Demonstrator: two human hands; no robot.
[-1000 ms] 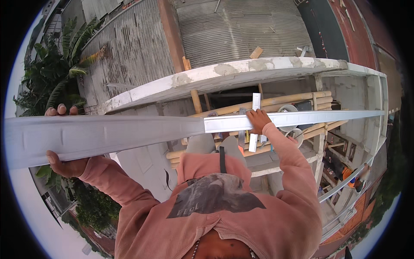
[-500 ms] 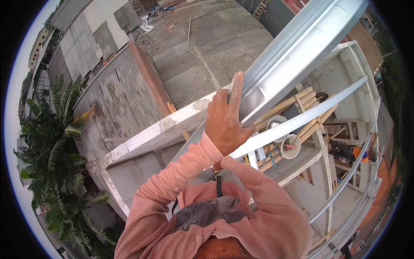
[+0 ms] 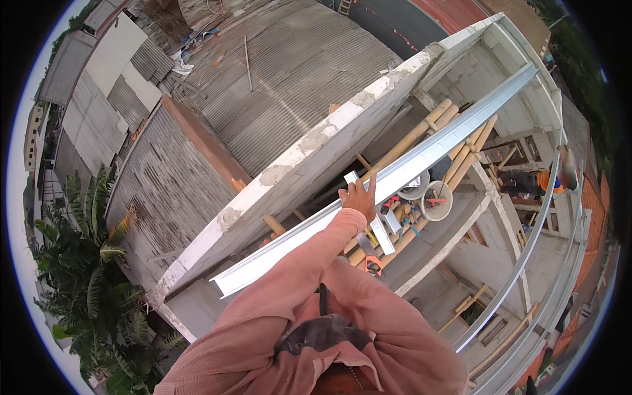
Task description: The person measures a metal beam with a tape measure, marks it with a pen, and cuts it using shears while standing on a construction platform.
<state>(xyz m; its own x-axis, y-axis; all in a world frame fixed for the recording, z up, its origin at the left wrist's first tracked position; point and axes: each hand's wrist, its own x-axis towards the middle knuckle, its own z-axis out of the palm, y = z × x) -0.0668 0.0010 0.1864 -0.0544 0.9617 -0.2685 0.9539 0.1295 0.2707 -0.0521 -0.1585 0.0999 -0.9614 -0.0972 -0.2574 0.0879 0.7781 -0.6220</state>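
Note:
A long silvery metal channel (image 3: pixel 421 158) runs slantwise from the lower left to the upper right, over the opening inside the wall. My left hand (image 3: pixel 357 199) is on it near its middle, index finger stretched along it and the other fingers bent over its edge. Beside this hand, a short piece of metal channel (image 3: pixel 382 236) lies across the bamboo. My right sleeve (image 3: pixel 359 280) passes under the left forearm, and that hand is hidden. Close to it is a handsaw with an orange handle (image 3: pixel 373 265).
A rough white-topped wall (image 3: pixel 283 168) borders the opening. Bamboo poles (image 3: pixel 411 141) carry a pale bucket (image 3: pixel 436 201) and several tools. Corrugated roofing (image 3: pixel 296 66) spreads beyond the wall. Another person (image 3: pixel 546 181) is at the right, beside long metal strips (image 3: pixel 526 253).
The large channel raised close in front of me is no longer up there; a channel now lies low along the opening. My left hand has moved down and away from me.

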